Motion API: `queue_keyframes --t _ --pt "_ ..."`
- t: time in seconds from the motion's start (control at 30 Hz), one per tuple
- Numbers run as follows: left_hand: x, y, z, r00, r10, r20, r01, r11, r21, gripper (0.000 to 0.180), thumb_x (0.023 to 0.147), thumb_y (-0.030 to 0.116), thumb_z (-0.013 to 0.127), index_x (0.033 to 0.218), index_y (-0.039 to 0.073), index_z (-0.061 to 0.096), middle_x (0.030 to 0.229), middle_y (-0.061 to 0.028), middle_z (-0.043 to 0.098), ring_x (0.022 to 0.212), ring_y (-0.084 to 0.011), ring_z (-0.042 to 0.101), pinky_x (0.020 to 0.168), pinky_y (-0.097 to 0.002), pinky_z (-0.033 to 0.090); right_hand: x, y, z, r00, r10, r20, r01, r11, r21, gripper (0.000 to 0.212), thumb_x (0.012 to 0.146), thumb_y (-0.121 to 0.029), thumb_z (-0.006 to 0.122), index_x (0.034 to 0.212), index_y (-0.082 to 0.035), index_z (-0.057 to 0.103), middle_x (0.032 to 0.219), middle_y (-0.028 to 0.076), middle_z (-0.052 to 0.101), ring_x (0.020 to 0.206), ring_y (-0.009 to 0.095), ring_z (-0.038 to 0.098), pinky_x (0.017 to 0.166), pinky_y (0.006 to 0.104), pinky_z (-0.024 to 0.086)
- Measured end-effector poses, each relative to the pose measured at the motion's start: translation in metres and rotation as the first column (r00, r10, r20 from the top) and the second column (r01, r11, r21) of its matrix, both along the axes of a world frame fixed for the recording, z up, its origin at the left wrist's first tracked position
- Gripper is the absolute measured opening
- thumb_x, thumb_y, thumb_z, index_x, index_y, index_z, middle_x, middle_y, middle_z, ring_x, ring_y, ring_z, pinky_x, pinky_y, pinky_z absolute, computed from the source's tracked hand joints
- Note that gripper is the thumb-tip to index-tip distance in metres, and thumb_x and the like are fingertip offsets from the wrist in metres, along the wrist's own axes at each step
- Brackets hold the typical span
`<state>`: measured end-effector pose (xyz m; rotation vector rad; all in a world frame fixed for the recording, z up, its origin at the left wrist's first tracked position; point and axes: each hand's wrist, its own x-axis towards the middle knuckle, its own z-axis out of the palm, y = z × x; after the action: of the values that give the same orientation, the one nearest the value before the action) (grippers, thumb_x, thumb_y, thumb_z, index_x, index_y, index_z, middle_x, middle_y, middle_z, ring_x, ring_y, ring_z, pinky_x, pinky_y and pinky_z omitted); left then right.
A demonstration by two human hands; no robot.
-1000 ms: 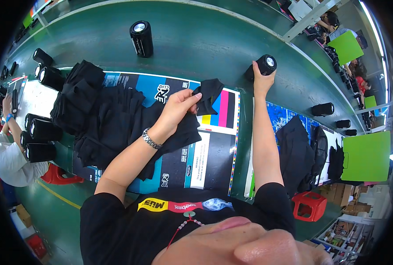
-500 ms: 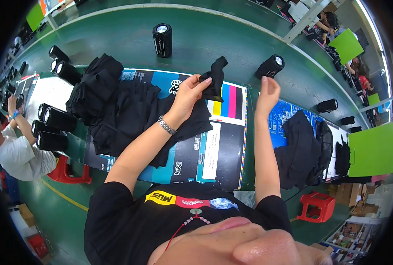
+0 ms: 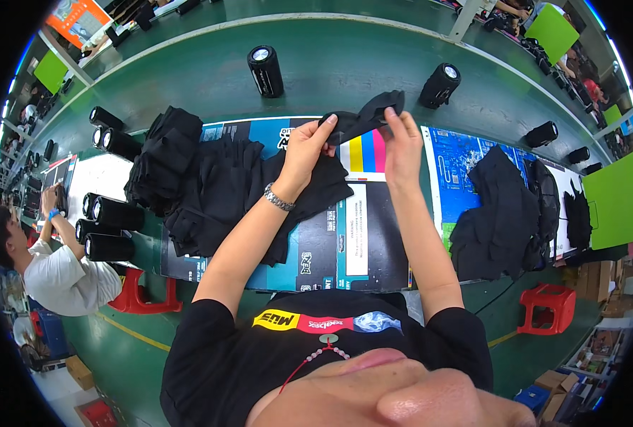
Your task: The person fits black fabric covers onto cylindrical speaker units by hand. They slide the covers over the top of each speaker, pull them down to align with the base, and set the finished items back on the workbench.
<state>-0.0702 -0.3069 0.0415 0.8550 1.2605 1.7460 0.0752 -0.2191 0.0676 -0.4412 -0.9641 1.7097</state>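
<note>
A: What is held?
B: A black cloth pouch (image 3: 362, 117) is pinched at either end; the left hand (image 3: 309, 146) and right hand (image 3: 404, 142) are closed on it (fingers curled tight).
A: Where?
B: Raised above the printed sheet (image 3: 352, 235); a black cylinder (image 3: 439, 85) is seen beyond.

The left hand (image 3: 309, 146) and right hand (image 3: 402, 139) are covering the middle of the small black cloth (image 3: 365, 115), so its full shape is staying hidden. The heap of black fabric (image 3: 217, 185) is burying part of the printed sheet (image 3: 352, 242) beneath it. The far cylinders (image 3: 578, 154) near the right rim are showing too small to make out, possibly bending with the lens.
</note>
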Motion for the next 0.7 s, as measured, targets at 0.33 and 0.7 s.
queue_keyframes --t 0.33,0.7 --pt "0.024 -0.009 0.027 0.438 0.309 -0.844 0.298 0.836 0.461 0.024 0.063 0.003 0.075 0.058 -0.003 0.052 0.123 -0.0203 0.053 0.118 -0.0381 0.05 0.097 -0.0438 0.041 0.019 0.018 -0.025 0.888 -0.114 0.445 0.094 0.993 0.068 0.018 0.092 -0.008 0.052 0.105 -0.001 0.063 0.086 0.001 0.063 0.074 0.008 0.058 0.063 0.0189 0.044" --pt "0.031 -0.013 0.049 0.46 -0.052 -0.887 0.494 0.845 0.206 0.014 0.065 0.008 0.075 0.063 0.002 0.063 0.129 -0.0147 0.054 0.128 -0.0336 0.043 0.106 -0.0464 0.03 0.047 0.002 -0.012 0.951 0.29 0.107 -0.248 0.923 -0.293 0.019 0.093 -0.022 0.055 0.105 -0.008 0.06 0.102 0.002 0.062 0.094 0.013 0.061 0.08 0.0271 0.05"
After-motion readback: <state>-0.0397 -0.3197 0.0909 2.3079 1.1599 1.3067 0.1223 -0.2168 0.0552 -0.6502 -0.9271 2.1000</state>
